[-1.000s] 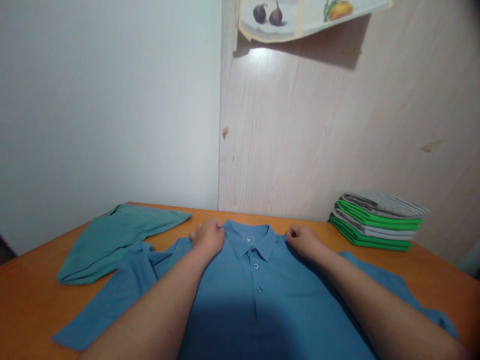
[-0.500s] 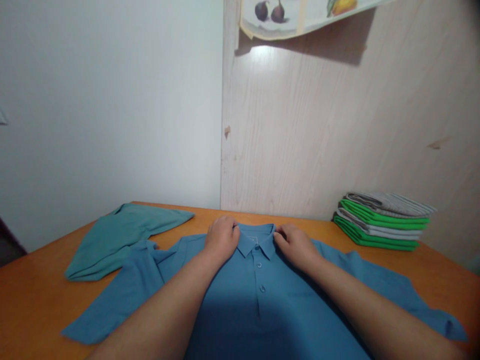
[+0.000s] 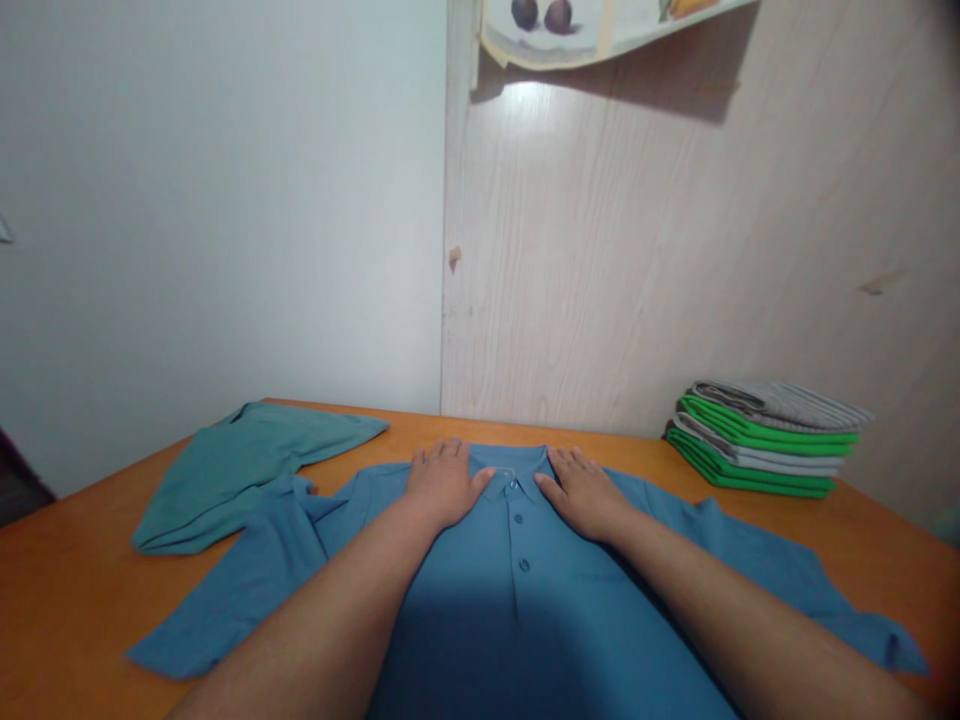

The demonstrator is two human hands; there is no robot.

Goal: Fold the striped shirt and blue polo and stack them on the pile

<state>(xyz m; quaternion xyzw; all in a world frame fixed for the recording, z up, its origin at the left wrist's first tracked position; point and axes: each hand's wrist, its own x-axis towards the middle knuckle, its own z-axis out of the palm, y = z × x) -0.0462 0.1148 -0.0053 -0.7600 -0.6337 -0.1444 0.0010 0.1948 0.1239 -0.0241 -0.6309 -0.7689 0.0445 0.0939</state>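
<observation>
A blue polo shirt [image 3: 480, 610] lies front up on the table, its collar toward the wall and its sleeves out to both sides. My left hand [image 3: 448, 483] rests flat on the shirt at the left side of the collar, fingers stretched out and thumb apart. On the other side of the collar, my right hand [image 3: 583, 493] lies the same way, palm down with its fingers spread. Both hands cover parts of the collar and shoulders. The button placket shows between my forearms, and the lower shirt runs out of view.
A crumpled green garment [image 3: 225, 475] lies at the left on the orange-brown table [image 3: 52, 590]. At the back right stands a stack of folded green and grey cloths [image 3: 772, 440]. Behind the table rises a wall [image 3: 555, 260] with a fruit picture [image 3: 555, 45] hanging on it.
Both hands have gone from curled fingers gripping at the collar edges to lying flat with fingers stretched on the shirt. The shirt has barely moved.
</observation>
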